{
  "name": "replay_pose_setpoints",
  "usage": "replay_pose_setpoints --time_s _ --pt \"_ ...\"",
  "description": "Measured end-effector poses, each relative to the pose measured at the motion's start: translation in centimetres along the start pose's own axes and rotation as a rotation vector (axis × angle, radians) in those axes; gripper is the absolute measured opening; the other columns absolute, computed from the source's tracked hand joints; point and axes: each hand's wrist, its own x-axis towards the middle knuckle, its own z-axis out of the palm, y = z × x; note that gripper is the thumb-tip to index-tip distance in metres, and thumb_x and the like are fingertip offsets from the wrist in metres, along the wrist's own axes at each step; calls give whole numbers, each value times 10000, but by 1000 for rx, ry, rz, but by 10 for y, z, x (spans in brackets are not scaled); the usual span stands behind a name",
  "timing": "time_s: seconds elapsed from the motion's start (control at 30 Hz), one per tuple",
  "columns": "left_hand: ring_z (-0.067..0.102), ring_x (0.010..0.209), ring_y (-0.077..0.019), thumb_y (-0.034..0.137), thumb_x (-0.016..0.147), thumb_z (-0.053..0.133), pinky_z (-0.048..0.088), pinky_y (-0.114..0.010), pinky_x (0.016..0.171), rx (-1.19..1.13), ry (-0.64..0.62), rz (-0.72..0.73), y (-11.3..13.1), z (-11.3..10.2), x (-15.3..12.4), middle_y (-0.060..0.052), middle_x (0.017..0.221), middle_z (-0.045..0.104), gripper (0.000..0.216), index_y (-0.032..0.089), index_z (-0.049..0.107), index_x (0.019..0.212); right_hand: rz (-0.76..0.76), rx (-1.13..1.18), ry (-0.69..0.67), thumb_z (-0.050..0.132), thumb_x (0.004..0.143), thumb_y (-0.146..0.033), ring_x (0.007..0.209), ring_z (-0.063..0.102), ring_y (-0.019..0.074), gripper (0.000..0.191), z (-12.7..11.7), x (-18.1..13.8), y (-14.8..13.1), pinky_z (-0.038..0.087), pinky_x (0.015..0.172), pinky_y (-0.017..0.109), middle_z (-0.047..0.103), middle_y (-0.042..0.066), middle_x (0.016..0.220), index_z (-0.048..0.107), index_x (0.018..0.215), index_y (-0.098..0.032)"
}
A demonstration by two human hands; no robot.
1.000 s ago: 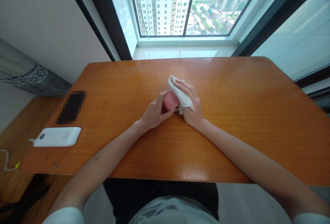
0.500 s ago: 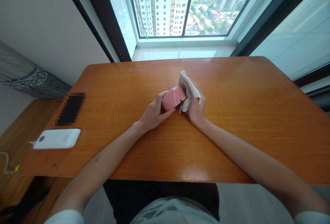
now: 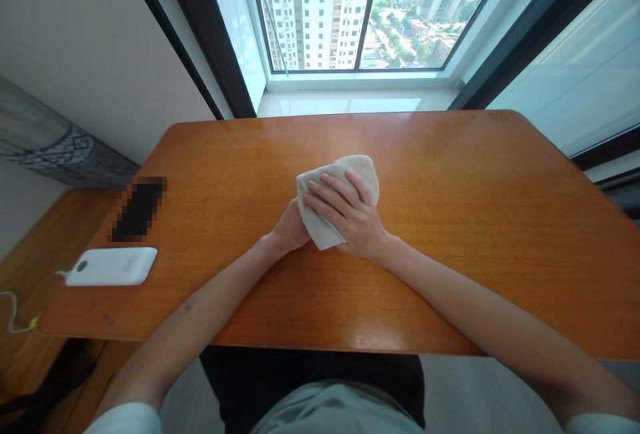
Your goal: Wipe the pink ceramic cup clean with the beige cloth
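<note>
A white cloth (image 3: pixel 350 171) lies bunched at the middle of the orange wooden table (image 3: pixel 475 221). My right hand (image 3: pixel 350 217) rests on top of it, its fingers curved over the cloth and pressing it down. My left hand (image 3: pixel 289 229) sits just left of the cloth, with its fingers tucked under the cloth's edge. The cloth covers the pink case completely, so only a bulge shows where that hand grips it.
A white power bank (image 3: pixel 113 265) with a cable lies near the table's left edge, and a blurred dark phone (image 3: pixel 138 209) sits behind it. A lower wooden surface (image 3: pixel 30 267) stands to the left. A large window (image 3: pixel 350 14) is beyond the table.
My right hand has swept the cloth leftward over the pink case, which showed half a second ago and is now covered. My left hand has stayed in place.
</note>
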Motion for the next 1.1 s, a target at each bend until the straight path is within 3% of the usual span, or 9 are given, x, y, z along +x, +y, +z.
replay_pose_setpoints --time_s 0.13,0.27,0.43,0.6,0.7,0.8,0.87,0.97,1.1 --pt "791 1037 -314 360 1026 691 688 -462 914 -7 -33 -1 13 -11 3 -162 1207 789 294 148 662 1227 104 51 72 539 1046 -369 1647 467 361 725 0 -2 8 220 1435 625 545 39 1746 397 1754 -306" --pt "778 944 -252 402 981 778 665 -387 830 -73 30 -47 29 -16 5 -105 1182 784 529 206 548 1415 242 141 155 464 1085 -395 1635 481 361 635 -1 0 11 293 1398 681 553 -10 1734 450 1720 -398" --pt "742 1283 -305 407 996 769 613 -451 1095 -59 29 -13 36 -18 8 -164 1493 690 690 234 434 1573 388 273 246 415 1126 -457 1601 520 353 556 -3 3 16 369 1369 657 590 42 1699 549 1658 -362" --pt "718 1335 -303 416 1010 762 574 -433 1155 -42 26 -25 39 -18 9 -168 1514 673 678 226 446 1579 502 437 306 414 1142 -521 1557 570 325 537 4 0 29 417 1345 587 631 74 1657 612 1597 -315" --pt "714 1333 -300 417 1012 759 568 -431 1155 -44 26 -31 41 -19 9 -166 1507 675 673 223 447 1576 652 541 362 473 1126 -584 1410 676 310 498 11 -3 35 502 1261 527 777 82 1423 732 1418 -275" --pt "718 1313 -302 426 1005 763 577 -430 1128 -31 26 -50 41 -20 8 -171 1497 679 676 221 447 1567 933 620 392 505 1089 -690 956 769 261 537 17 -6 38 644 909 410 806 43 924 781 1029 -232" --pt "723 1296 -303 427 999 766 584 -428 1108 -26 25 -60 41 -21 8 -173 1487 683 675 220 446 1556 1054 646 375 515 1069 -731 720 693 214 586 19 -7 40 600 699 347 714 8 725 708 836 -229" --pt "729 1286 -304 452 1009 754 590 -432 1103 -57 6 -62 40 -23 8 -176 1482 682 680 220 424 1557 1002 618 355 502 1076 -729 702 683 209 587 18 -6 40 594 670 342 717 5 730 707 846 -229" --pt "711 1351 -323 514 1073 664 589 -482 1142 -114 -97 -55 40 -21 7 -232 1586 593 729 205 296 1622 688 480 351 365 1138 -628 1237 752 312 578 9 -3 33 626 1077 502 812 85 1298 747 1355 -252"
